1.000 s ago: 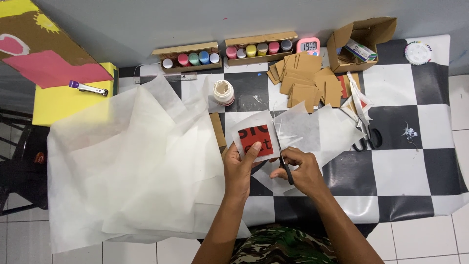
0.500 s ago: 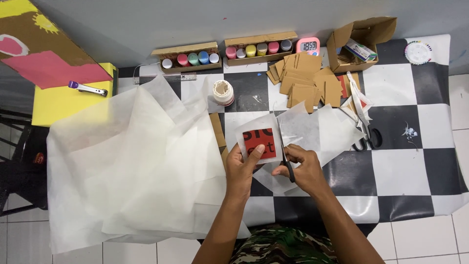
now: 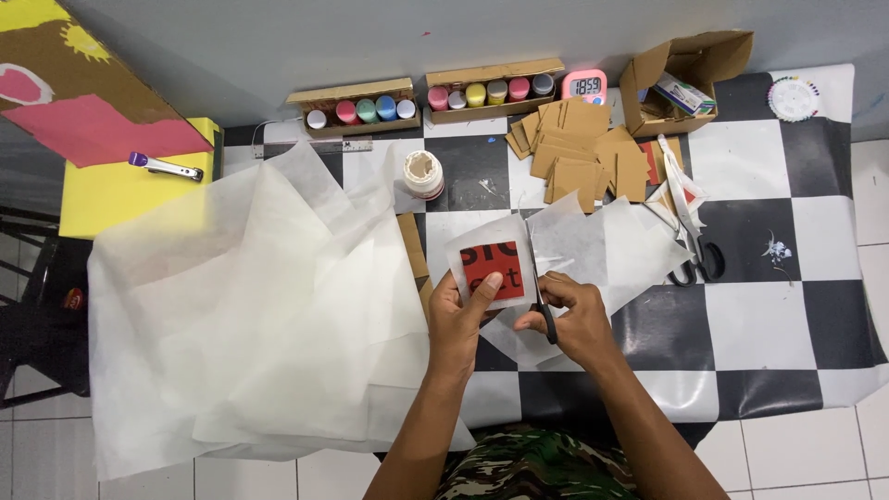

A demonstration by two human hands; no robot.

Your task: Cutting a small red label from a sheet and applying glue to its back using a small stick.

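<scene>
Head view shows the left hand [image 3: 460,319] pinching a paper-covered red card [image 3: 491,269] above the checkered tabletop [image 3: 741,324], steadying it while the right hand [image 3: 576,315] grips scissors [image 3: 540,287] trimming its edge.

The right hand [image 3: 576,315] hides the scissors' [image 3: 542,298] handles; the large paper sheets [image 3: 250,324] cover the mat beneath.

Checkered mat [image 3: 759,324] under tissue sheets [image 3: 250,324]

Red card [image 3: 493,268] under translucent white paper, held flat above the checkered mat; black-handled scissors [image 3: 540,289] along its right edge.
</scene>
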